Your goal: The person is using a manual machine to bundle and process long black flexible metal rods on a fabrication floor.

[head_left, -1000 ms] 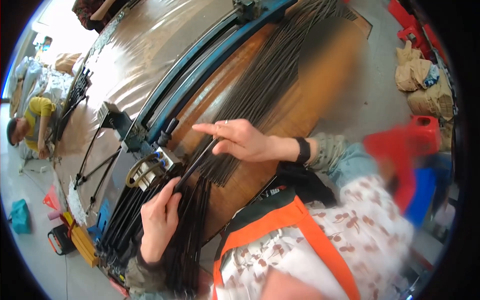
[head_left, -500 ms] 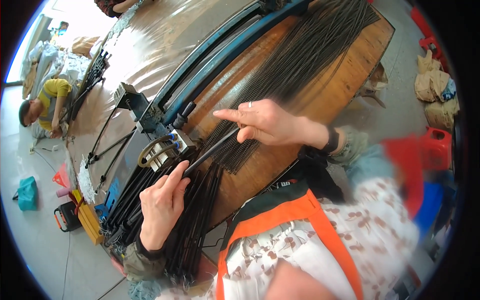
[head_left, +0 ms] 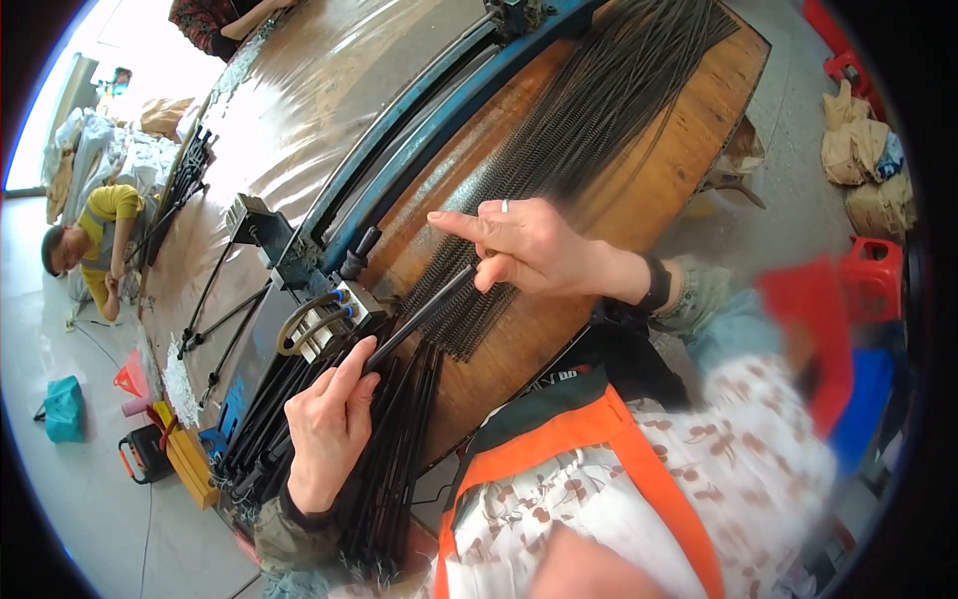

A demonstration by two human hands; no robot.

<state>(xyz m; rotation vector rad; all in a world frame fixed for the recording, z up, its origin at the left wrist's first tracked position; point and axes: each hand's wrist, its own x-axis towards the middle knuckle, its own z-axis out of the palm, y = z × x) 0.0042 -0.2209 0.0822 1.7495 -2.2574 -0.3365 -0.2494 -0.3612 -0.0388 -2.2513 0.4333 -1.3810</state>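
A slim black tube [head_left: 424, 311] slants up to the right between my hands, above the bench. My left hand [head_left: 327, 424] grips its lower part, thumb and forefinger along it. At its upper end is my right hand [head_left: 534, 250], thumb and fingers closed in a pinch and forefinger pointing left. Whatever thin thing the right fingertips may pinch is hidden. Beneath the right hand, a spread of long, thin, dark coiled springs [head_left: 534, 150] covers much of the wooden board [head_left: 689, 135]. Below the left hand lies a bundle of black rods [head_left: 399, 449].
A blue metal rail [head_left: 414, 160] runs along the board's far side. Beside the tube sits a metal clamp block [head_left: 334, 317] with curved hoses. A co-worker in yellow [head_left: 110, 225] bends at the far left. Red plastic stools [head_left: 868, 280] stand at the right.
The tube's upper end now shows just clear of my right fingertips, where it was between them before. Both hands are otherwise almost in place; the view has shifted slightly.
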